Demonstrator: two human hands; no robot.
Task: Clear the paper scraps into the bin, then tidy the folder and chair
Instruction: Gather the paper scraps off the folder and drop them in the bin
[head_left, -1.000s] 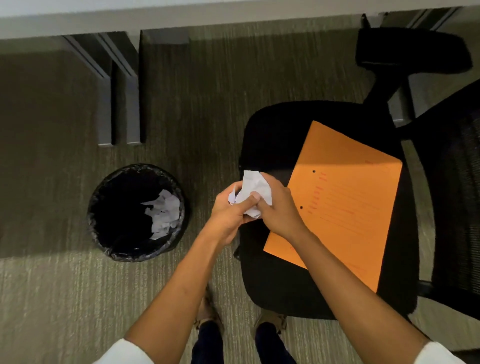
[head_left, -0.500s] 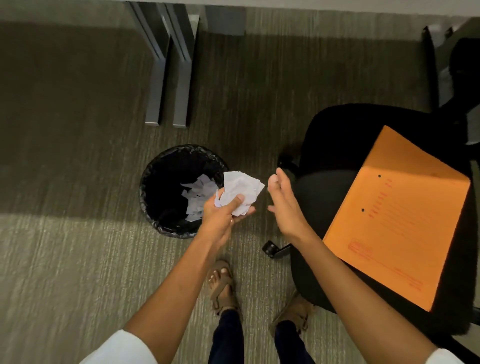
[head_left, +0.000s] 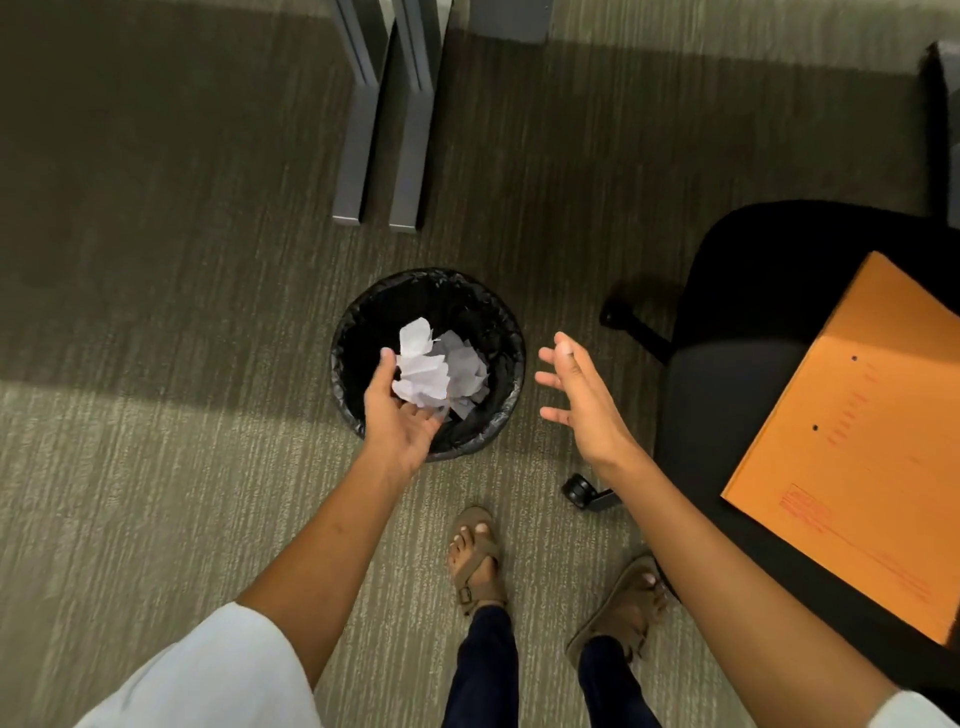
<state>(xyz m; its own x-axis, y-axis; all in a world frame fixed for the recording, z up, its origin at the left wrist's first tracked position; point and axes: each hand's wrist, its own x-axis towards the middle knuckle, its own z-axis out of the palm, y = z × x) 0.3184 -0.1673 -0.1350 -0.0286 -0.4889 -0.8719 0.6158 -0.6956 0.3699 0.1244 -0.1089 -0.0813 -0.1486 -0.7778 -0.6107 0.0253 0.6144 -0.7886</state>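
Observation:
A round bin with a black liner stands on the carpet, with white paper scraps lying inside it. My left hand reaches over the bin's near rim. It loosely cups a crumpled wad of white paper scraps between thumb and fingers, above the opening. My right hand hovers to the right of the bin, empty, fingers spread. An orange folder lies flat on the seat of a black office chair at the right.
Two grey desk legs stand on the carpet behind the bin. A chair caster and base arm stick out near my right foot. My left foot is just in front of the bin.
My left hand has carried the paper wad from beside the chair to over the bin. My right hand let go of the wad and stays open. The view shifted left towards the bin.

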